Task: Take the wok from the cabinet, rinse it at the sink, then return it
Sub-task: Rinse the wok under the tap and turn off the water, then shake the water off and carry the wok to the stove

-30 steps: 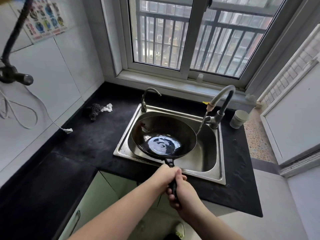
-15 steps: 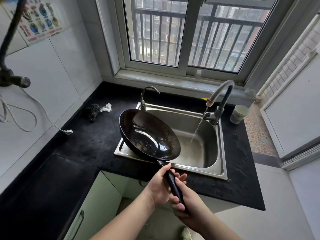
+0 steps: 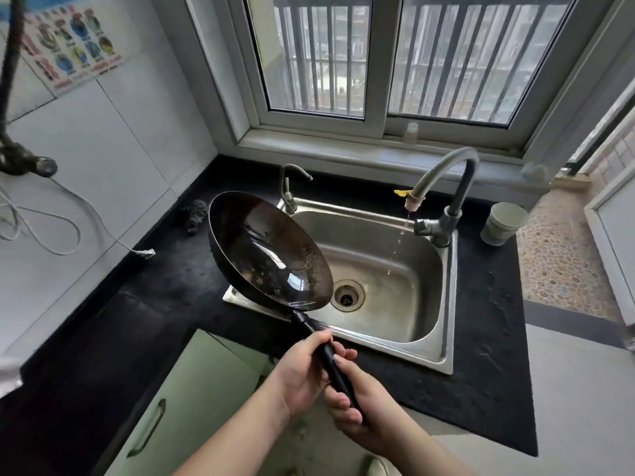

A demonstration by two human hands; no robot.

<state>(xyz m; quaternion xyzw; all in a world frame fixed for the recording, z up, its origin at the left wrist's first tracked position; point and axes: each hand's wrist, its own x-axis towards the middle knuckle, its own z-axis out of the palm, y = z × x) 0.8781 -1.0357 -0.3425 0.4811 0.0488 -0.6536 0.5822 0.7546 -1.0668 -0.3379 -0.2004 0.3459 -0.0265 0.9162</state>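
The black wok (image 3: 268, 252) is tilted up on its side over the left edge of the steel sink (image 3: 443, 304), its wet inside facing right. Both hands grip its long black handle: my left hand (image 3: 305, 369) higher up, my right hand (image 3: 364, 403) at the handle's end. The grey curved faucet (image 3: 443, 173) at the sink's back right lets only a few drops fall. Below the counter, a pale green cabinet door (image 3: 192, 407) stands open.
A smaller tap (image 3: 288, 187) stands at the sink's back left. A dark scrubber (image 3: 196, 214) lies on the black counter (image 3: 165, 280) behind the wok. A grey cup (image 3: 501, 223) sits right of the faucet. A white cable (image 3: 68, 221) hangs on the left wall.
The wok rose out of the sink basin, tipped onto its side and moved left. The faucet's stream has dwindled to drops.
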